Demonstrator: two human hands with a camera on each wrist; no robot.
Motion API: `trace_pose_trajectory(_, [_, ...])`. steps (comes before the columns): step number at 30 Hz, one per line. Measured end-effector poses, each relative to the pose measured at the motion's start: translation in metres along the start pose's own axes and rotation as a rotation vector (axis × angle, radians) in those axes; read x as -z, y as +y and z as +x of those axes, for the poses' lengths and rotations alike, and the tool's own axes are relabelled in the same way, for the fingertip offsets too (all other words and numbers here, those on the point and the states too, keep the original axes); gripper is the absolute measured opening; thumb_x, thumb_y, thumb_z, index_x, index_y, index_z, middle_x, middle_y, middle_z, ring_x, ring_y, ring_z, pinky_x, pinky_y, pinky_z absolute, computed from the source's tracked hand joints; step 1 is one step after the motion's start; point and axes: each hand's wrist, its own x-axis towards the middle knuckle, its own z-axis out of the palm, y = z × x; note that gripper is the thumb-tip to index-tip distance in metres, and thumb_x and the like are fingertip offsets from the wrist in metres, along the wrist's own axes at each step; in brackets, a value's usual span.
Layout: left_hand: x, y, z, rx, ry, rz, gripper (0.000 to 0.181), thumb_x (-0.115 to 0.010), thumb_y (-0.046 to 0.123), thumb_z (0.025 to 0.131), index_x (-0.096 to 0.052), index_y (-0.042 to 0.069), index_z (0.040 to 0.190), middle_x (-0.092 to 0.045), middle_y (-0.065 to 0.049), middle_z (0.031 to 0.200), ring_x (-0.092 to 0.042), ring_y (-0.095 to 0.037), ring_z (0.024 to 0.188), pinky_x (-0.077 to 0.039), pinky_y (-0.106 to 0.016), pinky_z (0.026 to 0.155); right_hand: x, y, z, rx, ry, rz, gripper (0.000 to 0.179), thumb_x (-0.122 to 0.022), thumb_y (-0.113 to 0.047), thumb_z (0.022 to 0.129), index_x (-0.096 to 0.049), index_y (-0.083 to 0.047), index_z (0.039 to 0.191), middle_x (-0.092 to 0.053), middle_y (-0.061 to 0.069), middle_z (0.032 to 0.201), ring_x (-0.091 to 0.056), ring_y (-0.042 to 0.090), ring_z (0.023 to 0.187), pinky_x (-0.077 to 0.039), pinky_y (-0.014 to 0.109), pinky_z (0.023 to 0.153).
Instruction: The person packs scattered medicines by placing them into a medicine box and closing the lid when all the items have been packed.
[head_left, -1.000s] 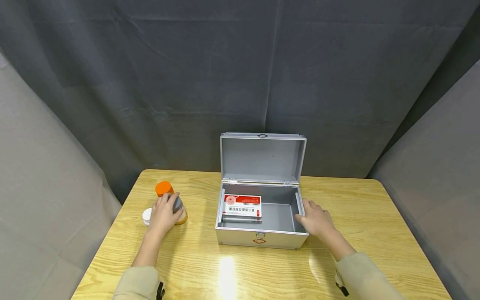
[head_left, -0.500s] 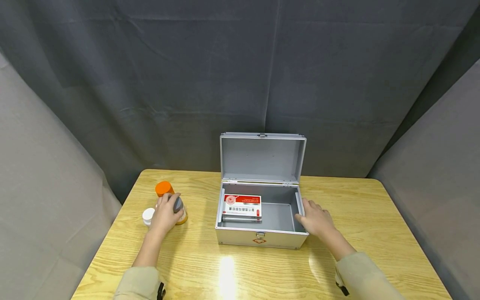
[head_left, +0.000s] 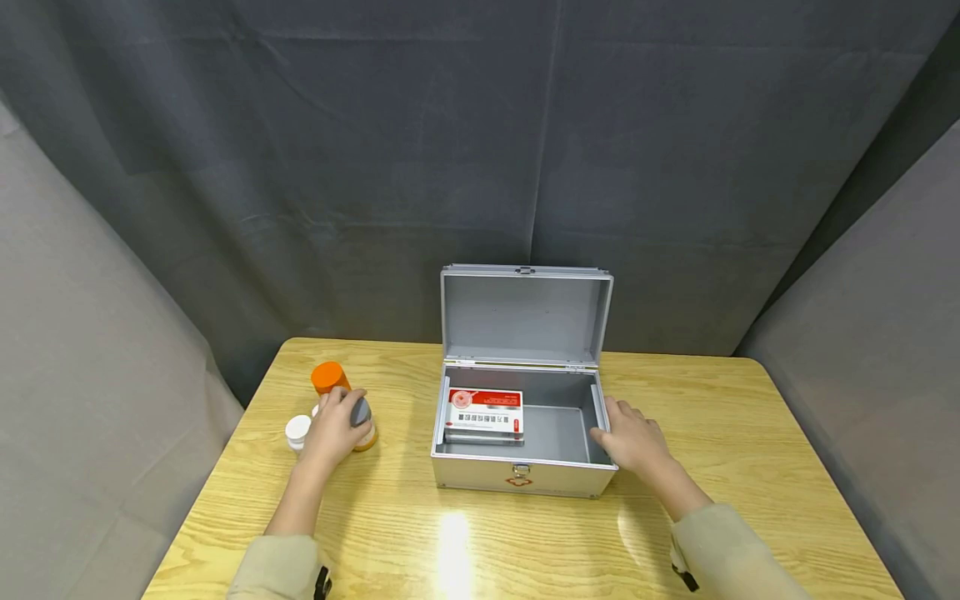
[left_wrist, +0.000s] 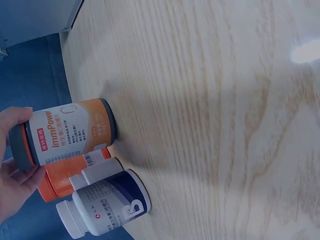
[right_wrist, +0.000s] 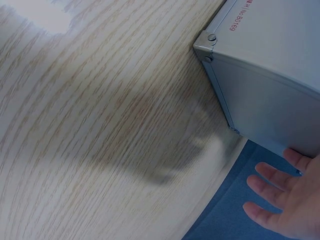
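Wooden table [head_left: 555,550], dark curtain [head_left: 360,167] behind, 2 paler side drapes [head_left: 90,375]

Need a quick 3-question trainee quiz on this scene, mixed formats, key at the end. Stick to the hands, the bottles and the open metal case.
1. Multiple choice. What does the left hand hold?
A) the orange-capped bottle
B) the ImmPower bottle, with a dark grey cap
C) a white-capped bottle

2. True or false. The lid of the metal case stands open.

3. Fill in. In the head view, the red-and-white carton lies in the ____ half of the case.

Key:
1. B
2. True
3. left
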Motion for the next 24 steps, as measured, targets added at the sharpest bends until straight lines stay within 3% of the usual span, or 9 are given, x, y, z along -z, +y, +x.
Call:
trace_pose_trajectory(8, [0.005,0.011,0.001,-0.019,-0.022,0.038,0.050,-0.074,0.022,0.074,-0.057,0.006,0.119,-0.051,-0.016,0.112,-0.048,-0.033,0.101,-0.048,-0.048,0.075,0.000,0.000,0.000,-0.002,-0.012,-0.003,0.068,-0.045,-0.038,0.089,-0.026,0.004,0.138,-0.034,0.032,0.134,-0.034,0.051,0.120,-0.028,0.067,0.090])
trace_pose_trajectory(17, [0.017,0.030,0.003,-0.106,0.033,0.103,0.048,-0.075,0.026,0.072,-0.059,0.006,0.114,-0.053,-0.013,0.106,-0.049,-0.029,0.091,-0.045,-0.045,0.072,0.001,0.000,0.000,0.003,-0.001,0.001,0.066,-0.046,-0.038,0.088,-0.029,0.003,0.137,-0.038,0.031,0.132,-0.037,0.050,0.118,-0.029,0.066,0.088])
trace_pose_trajectory(24, [0.029,0.046,0.006,-0.140,0.052,0.125,0.048,-0.075,0.028,0.073,-0.058,0.009,0.114,-0.053,-0.013,0.109,-0.050,-0.030,0.095,-0.046,-0.047,0.074,0.001,-0.001,0.000,0.003,-0.002,0.003,0.065,-0.046,-0.037,0.088,-0.030,0.003,0.136,-0.039,0.031,0.131,-0.038,0.049,0.117,-0.030,0.066,0.088])
